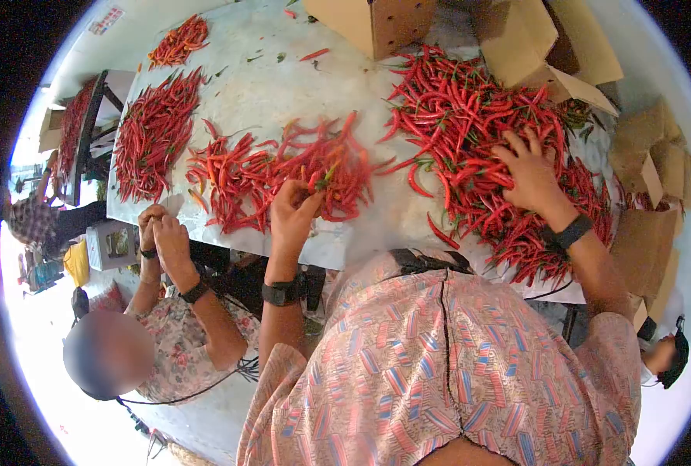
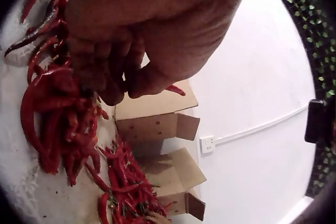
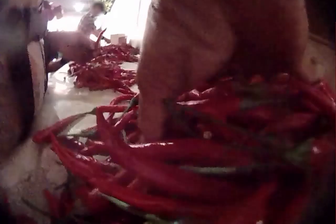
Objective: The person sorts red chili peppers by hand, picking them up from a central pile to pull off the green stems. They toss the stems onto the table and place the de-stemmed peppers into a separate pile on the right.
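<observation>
My left hand [image 1: 289, 217] is raised over the middle heap of red chilies [image 1: 237, 182], thumb and fingertips pinched together. A chili pepper [image 2: 177, 90] pokes out beyond those fingers in the left wrist view, most of it hidden by the hand. On the large pile of red chilies [image 1: 454, 116] at the right lies my right hand [image 1: 530, 175], its fingers spread over the peppers. From the right wrist view, the fingers of this hand [image 3: 184, 66] reach down among long chilies [image 3: 173, 153] with green stems.
Another person's hands [image 1: 171, 242] meet at the table edge on the left. Further chili heaps [image 1: 159, 136] lie at the far left of the pale table [image 1: 241, 85]. Cardboard boxes [image 1: 396, 31] stand along the back, and an opened carton [image 1: 644, 248] is at the right.
</observation>
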Action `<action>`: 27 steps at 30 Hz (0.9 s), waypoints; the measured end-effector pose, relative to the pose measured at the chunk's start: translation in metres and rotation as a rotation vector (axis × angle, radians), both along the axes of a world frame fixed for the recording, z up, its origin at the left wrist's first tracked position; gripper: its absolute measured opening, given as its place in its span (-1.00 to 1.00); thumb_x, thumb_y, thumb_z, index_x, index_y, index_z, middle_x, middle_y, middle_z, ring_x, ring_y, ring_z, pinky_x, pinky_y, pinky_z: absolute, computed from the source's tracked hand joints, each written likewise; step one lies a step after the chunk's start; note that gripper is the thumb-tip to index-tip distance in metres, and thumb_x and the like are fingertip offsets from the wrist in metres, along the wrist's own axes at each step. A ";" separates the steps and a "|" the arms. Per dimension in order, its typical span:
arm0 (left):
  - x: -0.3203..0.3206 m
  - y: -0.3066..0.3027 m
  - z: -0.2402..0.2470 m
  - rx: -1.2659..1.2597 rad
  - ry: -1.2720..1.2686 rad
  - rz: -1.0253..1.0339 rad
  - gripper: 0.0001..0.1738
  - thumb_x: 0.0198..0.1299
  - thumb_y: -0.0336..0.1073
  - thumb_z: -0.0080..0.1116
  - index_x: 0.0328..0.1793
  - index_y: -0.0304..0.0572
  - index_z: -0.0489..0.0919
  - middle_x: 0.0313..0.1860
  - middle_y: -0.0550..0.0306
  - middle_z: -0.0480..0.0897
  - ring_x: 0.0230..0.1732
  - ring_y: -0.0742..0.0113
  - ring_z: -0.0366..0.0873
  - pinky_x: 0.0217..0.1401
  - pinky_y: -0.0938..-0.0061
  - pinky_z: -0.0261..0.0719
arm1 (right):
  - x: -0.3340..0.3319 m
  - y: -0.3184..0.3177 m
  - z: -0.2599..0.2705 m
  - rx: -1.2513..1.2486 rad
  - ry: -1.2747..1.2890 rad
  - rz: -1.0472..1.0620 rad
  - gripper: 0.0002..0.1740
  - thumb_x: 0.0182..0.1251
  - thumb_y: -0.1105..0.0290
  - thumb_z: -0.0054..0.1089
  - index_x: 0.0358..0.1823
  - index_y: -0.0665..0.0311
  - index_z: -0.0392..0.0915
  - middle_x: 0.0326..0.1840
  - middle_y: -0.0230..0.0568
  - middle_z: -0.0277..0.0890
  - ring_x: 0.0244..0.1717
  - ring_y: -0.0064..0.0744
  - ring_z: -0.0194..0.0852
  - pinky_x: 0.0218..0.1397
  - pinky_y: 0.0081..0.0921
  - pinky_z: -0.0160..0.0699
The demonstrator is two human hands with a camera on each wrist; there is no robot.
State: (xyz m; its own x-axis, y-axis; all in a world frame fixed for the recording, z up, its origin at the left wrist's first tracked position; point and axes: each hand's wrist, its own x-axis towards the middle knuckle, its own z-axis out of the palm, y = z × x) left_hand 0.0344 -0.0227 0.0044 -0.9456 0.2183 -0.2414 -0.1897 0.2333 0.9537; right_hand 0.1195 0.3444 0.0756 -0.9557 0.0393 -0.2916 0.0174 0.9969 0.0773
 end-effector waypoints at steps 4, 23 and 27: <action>0.005 -0.005 -0.001 0.029 -0.057 0.080 -0.88 0.04 -0.46 0.13 -0.32 -0.30 0.44 -0.48 0.25 0.51 -0.48 0.58 0.42 -0.44 0.66 0.38 | 0.007 0.039 0.003 -0.022 0.092 -0.007 -0.32 -0.29 0.48 0.29 0.04 0.11 0.37 0.22 -0.16 0.16 0.25 0.16 0.00 0.27 -0.12 0.20; 0.001 -0.016 -0.005 0.143 -0.061 0.131 -0.88 0.06 -0.52 0.08 -0.25 -0.32 0.42 -0.47 0.21 0.53 -0.46 0.51 0.50 -0.37 0.65 0.47 | 0.025 0.213 0.015 0.026 0.121 -0.610 -0.28 -0.03 0.39 0.23 0.24 0.14 0.17 0.31 -0.05 0.07 0.24 -0.03 0.15 0.21 -0.21 0.24; 0.002 -0.016 -0.009 0.085 -0.033 0.091 -0.90 0.08 -0.50 0.07 -0.26 -0.31 0.44 -0.47 0.23 0.52 -0.50 0.55 0.45 -0.44 0.67 0.42 | 0.023 0.140 0.019 0.099 0.208 -0.236 -0.17 -0.15 0.38 0.31 0.26 0.06 0.17 0.37 -0.13 -0.03 0.37 0.04 -0.12 0.30 -0.07 0.08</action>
State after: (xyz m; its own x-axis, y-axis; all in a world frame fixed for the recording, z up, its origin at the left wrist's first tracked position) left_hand 0.0359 -0.0386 -0.0049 -0.9542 0.1531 -0.2570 -0.2379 0.1325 0.9622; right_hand 0.1421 0.4844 0.0947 -0.9555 0.2853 -0.0744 0.2728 0.9512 0.1441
